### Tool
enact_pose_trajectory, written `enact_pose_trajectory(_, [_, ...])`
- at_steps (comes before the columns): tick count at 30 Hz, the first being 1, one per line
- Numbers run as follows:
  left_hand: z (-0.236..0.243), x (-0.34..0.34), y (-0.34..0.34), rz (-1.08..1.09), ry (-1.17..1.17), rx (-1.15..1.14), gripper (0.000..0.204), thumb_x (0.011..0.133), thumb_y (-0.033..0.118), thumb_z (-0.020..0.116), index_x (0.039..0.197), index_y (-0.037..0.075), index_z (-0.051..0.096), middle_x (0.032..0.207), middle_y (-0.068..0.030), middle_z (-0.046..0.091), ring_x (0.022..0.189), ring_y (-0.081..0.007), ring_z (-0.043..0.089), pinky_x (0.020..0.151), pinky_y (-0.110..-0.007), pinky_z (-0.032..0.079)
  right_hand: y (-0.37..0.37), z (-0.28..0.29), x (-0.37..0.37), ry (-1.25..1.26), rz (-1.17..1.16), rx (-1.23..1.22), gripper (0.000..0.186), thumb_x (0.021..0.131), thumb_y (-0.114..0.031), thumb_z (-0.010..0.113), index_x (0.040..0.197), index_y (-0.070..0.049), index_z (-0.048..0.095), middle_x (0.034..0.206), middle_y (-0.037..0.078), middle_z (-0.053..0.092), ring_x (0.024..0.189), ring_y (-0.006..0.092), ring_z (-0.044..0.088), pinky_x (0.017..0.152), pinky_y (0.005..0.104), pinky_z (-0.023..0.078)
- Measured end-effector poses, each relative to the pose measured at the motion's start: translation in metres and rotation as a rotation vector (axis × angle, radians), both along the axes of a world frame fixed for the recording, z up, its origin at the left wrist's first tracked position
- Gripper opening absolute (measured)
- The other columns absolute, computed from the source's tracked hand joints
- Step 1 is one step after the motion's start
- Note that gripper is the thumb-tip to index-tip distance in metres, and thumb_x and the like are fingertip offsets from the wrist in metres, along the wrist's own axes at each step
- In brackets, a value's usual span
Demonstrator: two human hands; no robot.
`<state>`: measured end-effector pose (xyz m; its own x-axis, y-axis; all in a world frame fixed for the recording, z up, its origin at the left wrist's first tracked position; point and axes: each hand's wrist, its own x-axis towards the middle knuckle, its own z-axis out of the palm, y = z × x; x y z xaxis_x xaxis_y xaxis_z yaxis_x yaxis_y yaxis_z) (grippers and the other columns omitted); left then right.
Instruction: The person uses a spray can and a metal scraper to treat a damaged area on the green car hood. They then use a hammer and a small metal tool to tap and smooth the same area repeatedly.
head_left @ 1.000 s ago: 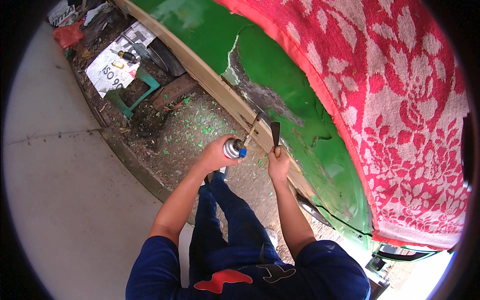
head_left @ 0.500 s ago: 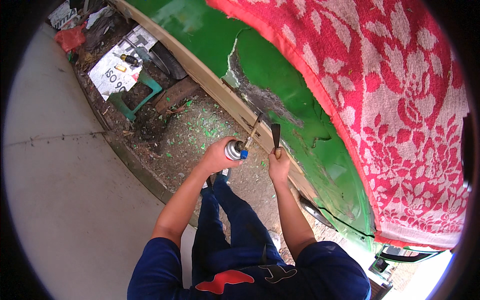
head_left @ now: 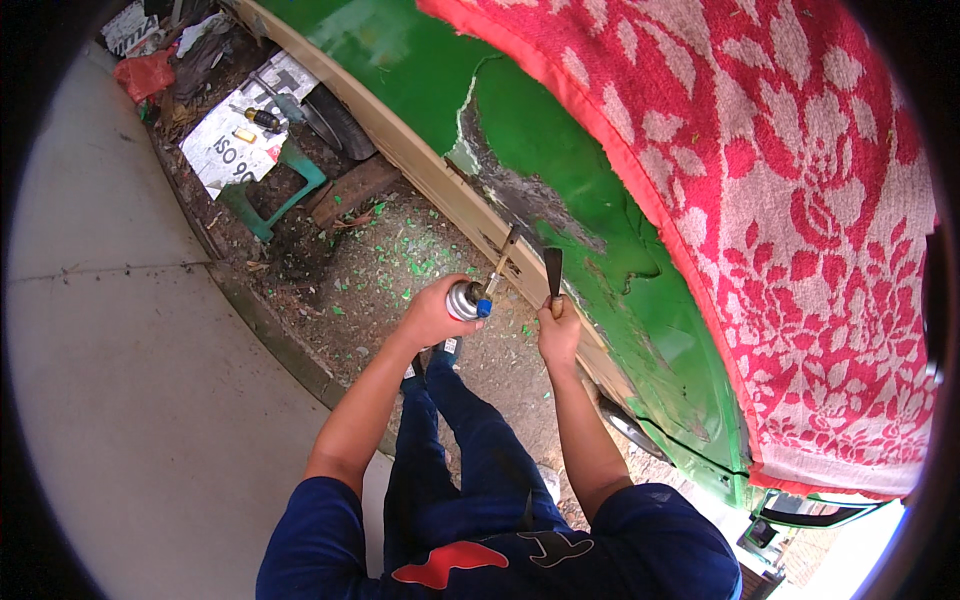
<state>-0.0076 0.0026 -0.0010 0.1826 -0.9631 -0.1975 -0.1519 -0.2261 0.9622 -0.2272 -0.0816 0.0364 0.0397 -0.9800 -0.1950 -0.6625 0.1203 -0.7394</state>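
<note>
My left hand (head_left: 430, 314) is wrapped round the can of a gas torch (head_left: 463, 301) with a blue knob. Its metal nozzle points up and right toward the beige lower strip (head_left: 400, 130) of a green vehicle body (head_left: 400, 70). No flame can be made out. In my right hand (head_left: 559, 335) is a scraper (head_left: 554, 272), gripped by its short wooden handle, dark blade upward, close to the green panel. Beyond both tools lies a grey, rough patch (head_left: 535, 200) of stripped paint with cracked edges.
A red and white floral cloth (head_left: 760, 230) covers the vehicle's upper side. Green paint flakes (head_left: 425, 262) litter the ground. At the far left, a green stool (head_left: 305, 180) stands by a white printed board (head_left: 225, 155) with a screwdriver (head_left: 262, 119) on it. A pale wall (head_left: 110, 350) curves along my left.
The torch nozzle has shifted slightly left, away from the scraper blade. My right hand and the scraper have barely moved.
</note>
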Motion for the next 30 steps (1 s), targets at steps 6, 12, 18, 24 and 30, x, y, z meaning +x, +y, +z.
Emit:
enact_pose_trajectory(6, [-0.003,0.003,-0.001,0.017,-0.001,0.036,0.075,0.059,0.032,0.088,0.122,0.005,0.059,0.109,-0.0154,0.068,0.101,-0.0310,0.067,0.089,-0.039,0.052,0.001,0.003,0.000,-0.006,0.003,-0.012,0.009,0.084,-0.009,0.061,0.082,-0.001,0.058,0.063,0.006,0.052,0.059,0.0151,0.050,0.059,0.0322,0.045])
enact_pose_trajectory(12, [0.002,0.007,0.000,0.023,-0.009,0.061,0.075,0.060,0.033,0.088,0.123,0.007,0.058,0.109,-0.0150,0.069,0.101,-0.0309,0.067,0.089,-0.039,0.053,0.003,0.013,0.006,0.068,0.054,0.015,0.008,0.084,-0.008,0.058,0.083,-0.001,0.055,0.064,0.007,0.050,0.058,0.0168,0.048,0.058,0.0324,0.043])
enact_pose_trajectory(18, [0.002,0.011,0.003,0.036,-0.011,0.031,0.074,0.060,0.031,0.089,0.123,0.007,0.058,0.107,-0.0144,0.069,0.100,-0.0305,0.068,0.089,-0.039,0.053,-0.014,0.013,0.018,0.100,0.107,-0.018,0.013,0.084,-0.010,0.060,0.091,0.001,0.060,0.069,0.021,0.058,0.065,0.0352,0.061,0.063,0.0415,0.049])
enact_pose_trajectory(24, [0.010,0.025,0.013,0.049,-0.046,0.044,0.075,0.059,0.025,0.090,0.123,0.003,0.058,0.108,-0.0154,0.068,0.100,-0.0254,0.067,0.090,-0.037,0.051,-0.038,0.008,0.069,0.083,0.150,-0.188,0.018,0.085,-0.011,0.061,0.095,0.003,0.058,0.073,0.027,0.059,0.066,0.0440,0.059,0.061,0.0442,0.048])
enact_pose_trajectory(30, [0.004,0.034,0.026,0.081,-0.029,0.012,0.073,0.059,0.026,0.090,0.122,0.004,0.058,0.106,-0.0153,0.068,0.099,-0.0264,0.067,0.089,-0.037,0.052,-0.015,0.001,0.040,0.113,0.065,-0.100,0.017,0.085,-0.013,0.059,0.093,0.002,0.058,0.071,0.026,0.059,0.066,0.0437,0.059,0.061,0.0443,0.048])
